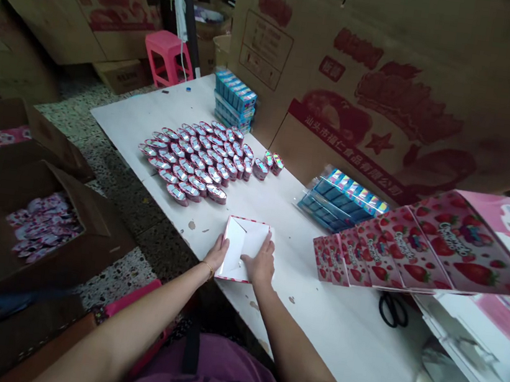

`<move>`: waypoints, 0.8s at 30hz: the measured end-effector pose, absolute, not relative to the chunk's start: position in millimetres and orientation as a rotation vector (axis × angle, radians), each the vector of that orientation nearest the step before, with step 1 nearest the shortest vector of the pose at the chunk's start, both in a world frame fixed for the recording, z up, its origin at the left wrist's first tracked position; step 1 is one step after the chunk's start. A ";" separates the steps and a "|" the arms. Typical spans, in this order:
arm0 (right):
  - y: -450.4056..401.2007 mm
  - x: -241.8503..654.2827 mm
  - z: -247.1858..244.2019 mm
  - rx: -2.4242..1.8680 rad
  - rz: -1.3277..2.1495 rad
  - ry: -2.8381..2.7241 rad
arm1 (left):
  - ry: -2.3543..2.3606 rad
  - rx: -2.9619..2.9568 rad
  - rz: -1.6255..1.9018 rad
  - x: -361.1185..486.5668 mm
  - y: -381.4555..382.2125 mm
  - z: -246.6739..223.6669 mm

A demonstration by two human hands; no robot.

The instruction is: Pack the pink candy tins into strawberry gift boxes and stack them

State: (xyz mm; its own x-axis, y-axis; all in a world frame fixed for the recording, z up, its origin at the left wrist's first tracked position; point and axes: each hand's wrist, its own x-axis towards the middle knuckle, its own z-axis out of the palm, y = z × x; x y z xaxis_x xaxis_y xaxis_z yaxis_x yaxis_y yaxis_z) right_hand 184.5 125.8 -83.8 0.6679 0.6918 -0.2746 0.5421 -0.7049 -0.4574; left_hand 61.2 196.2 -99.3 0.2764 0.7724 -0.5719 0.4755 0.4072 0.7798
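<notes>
An open carton [240, 250], white inside with red-patterned edges, rests at the front edge of the white table [335, 327]. My left hand [215, 253] grips its left wall, fingers along the outside. On the opposite side, my right hand [263, 261] holds the right wall, the thumb reaching into the carton. Beyond it stand rows of small oval packs [198, 157] with shiny tops and reddish sides. A few similar packs [269, 163] sit apart at the right end of the rows.
Stacked strawberry-print cartons [392, 250] stand at the right, above black-handled scissors [393, 310]. Blue packs lie in clear trays [343, 196], with another stack [233, 100] at the back. Large cardboard boxes [392, 77] border the far side. A box of small packets [46, 226] is on the left.
</notes>
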 end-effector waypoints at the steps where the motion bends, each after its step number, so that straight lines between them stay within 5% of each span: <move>1: 127.0 184.2 -80.0 -2.540 0.630 -0.944 | 1.352 1.220 0.302 62.0 194.5 -94.9; 10: 80.2 202.4 3.4 -1.788 0.122 -1.451 | 0.764 1.142 0.629 -0.9 187.2 -33.0; 16: 38.6 204.4 -47.3 -1.676 0.431 -2.284 | 0.966 1.512 0.611 -55.3 189.4 -29.8; 24: 49.5 184.9 -79.9 -2.078 0.806 -1.989 | 0.880 2.124 0.634 5.5 204.2 -10.4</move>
State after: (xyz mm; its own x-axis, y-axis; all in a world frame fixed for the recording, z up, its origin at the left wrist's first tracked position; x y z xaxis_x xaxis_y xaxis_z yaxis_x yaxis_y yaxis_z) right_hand 184.9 49.5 -79.9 -0.0260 0.9623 -0.2708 0.8793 -0.1068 -0.4641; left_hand 5.5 204.2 -10.4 0.6430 0.7499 0.1557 0.3851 -0.4923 0.7806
